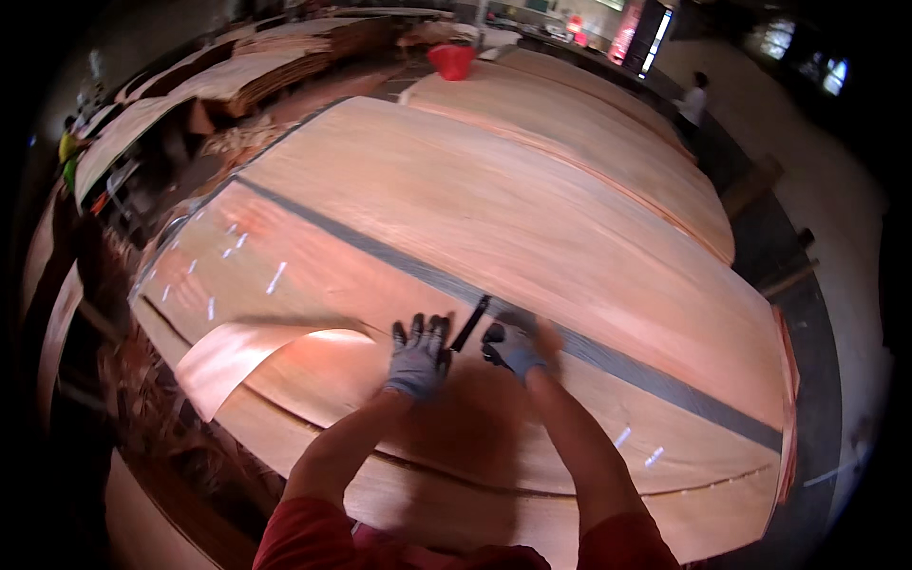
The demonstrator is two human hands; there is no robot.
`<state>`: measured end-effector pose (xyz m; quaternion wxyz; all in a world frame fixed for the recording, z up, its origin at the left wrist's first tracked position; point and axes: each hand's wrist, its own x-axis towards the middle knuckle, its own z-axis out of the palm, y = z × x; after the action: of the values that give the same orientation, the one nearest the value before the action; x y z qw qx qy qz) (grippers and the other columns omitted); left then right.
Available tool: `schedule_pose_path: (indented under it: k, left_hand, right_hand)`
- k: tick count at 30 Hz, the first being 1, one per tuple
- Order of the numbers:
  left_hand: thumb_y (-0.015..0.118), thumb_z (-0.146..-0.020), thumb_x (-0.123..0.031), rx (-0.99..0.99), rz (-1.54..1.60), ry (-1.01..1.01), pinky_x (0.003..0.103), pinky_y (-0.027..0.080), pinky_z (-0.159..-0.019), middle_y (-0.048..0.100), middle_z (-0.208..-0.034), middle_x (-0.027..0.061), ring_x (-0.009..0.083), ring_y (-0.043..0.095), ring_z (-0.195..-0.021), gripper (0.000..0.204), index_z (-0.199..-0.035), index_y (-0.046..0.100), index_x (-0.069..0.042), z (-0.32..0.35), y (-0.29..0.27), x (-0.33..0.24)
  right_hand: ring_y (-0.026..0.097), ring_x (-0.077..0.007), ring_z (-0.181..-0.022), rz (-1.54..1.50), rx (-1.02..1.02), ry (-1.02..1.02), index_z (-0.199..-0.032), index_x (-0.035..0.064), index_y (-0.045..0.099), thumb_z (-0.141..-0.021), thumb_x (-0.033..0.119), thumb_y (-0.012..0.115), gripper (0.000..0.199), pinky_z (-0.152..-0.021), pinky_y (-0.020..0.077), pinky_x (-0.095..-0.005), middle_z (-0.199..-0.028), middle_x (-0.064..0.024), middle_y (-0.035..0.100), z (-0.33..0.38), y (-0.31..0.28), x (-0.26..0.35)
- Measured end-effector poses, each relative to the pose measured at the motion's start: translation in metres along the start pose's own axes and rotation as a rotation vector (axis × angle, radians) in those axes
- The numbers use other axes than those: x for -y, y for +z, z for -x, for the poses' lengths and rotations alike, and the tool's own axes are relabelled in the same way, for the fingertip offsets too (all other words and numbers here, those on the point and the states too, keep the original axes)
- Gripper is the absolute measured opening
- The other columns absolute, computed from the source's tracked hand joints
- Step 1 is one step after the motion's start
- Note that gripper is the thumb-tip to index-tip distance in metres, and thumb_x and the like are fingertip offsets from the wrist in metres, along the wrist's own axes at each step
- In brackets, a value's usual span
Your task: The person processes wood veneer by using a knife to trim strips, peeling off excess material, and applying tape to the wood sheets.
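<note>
The left hand (418, 359), in a grey glove with dark fingertips, lies palm down on the near sheet (332, 275), its grip spread flat. The right hand (513, 348), gloved alike, is just to the right with its fingers curled in; whether its grip holds anything, I cannot tell. A black strip (470, 324) slants between the hands, its lower end beside the left fingers and its upper end at the grey band (408, 267) that parts the near sheet from the far sheet (475, 199). At left, a pale flap (237, 361) curls up; white marks (276, 277) dot the wood beyond it. A dark slit runs below the hands. Farther back, a red bag (450, 62) sits on another stack.
</note>
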<state>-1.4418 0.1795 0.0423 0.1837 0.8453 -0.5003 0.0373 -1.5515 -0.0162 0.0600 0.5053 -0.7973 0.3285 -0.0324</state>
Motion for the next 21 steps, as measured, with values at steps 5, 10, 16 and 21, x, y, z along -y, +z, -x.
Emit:
schedule_pose_path:
  k: [5, 10, 16, 21]
  left_hand:
    - [0.054, -0.090, -0.034, -0.129, 0.236, 0.081, 0.062, 0.009, -0.116, 0.038, -0.151, 0.0160, 0.0395, 0.028, -0.142, 0.069, -0.150, 0.030, -0.010, 0.007, -0.006, 0.023]
    - [0.059, -0.079, -0.028, -0.056, -0.331, -0.014, 0.068, 0.010, -0.114, 0.033, -0.154, 0.0146, 0.0359, 0.027, -0.144, 0.079, -0.150, 0.031, -0.008, 0.026, -0.075, 0.063]
    - [0.058, -0.078, -0.008, -0.003, -0.442, -0.004, 0.063, 0.012, -0.117, 0.067, -0.090, 0.0036, 0.0211, 0.063, -0.095, 0.025, -0.097, 0.070, -0.019, 0.054, -0.123, 0.115]
    - [0.057, -0.083, -0.006, -0.132, -0.513, 0.032, 0.053, 0.032, -0.112, 0.068, -0.093, 0.0049, 0.0236, 0.064, -0.095, 0.025, -0.100, 0.070, -0.018, 0.093, -0.205, 0.129]
  right_hand:
    - [0.063, -0.0154, -0.059, -0.054, 0.017, 0.084, -0.085, 0.0092, 0.066, -0.087, 0.015, 0.062, 0.007, -0.051, 0.0510, -0.0294, -0.073, -0.0040, 0.067, -0.022, 0.009, -0.008]
    - [0.064, -0.0245, -0.084, 0.462, -0.309, -0.328, -0.094, 0.0092, 0.066, -0.082, 0.016, 0.065, 0.014, -0.074, 0.0518, -0.0384, -0.093, -0.0094, 0.068, -0.053, 0.004, -0.046]
    - [0.064, -0.0189, -0.062, -0.193, 0.097, 0.006, -0.088, 0.0083, 0.066, -0.084, 0.014, 0.066, 0.007, -0.061, 0.0544, -0.0326, -0.075, -0.0074, 0.067, -0.045, 0.006, -0.032]
    - [0.065, -0.0140, -0.062, -0.051, 0.069, -0.090, -0.079, 0.0091, 0.068, -0.081, 0.011, 0.066, 0.003, -0.060, 0.0521, -0.0306, -0.073, -0.0051, 0.068, -0.022, -0.028, -0.017]
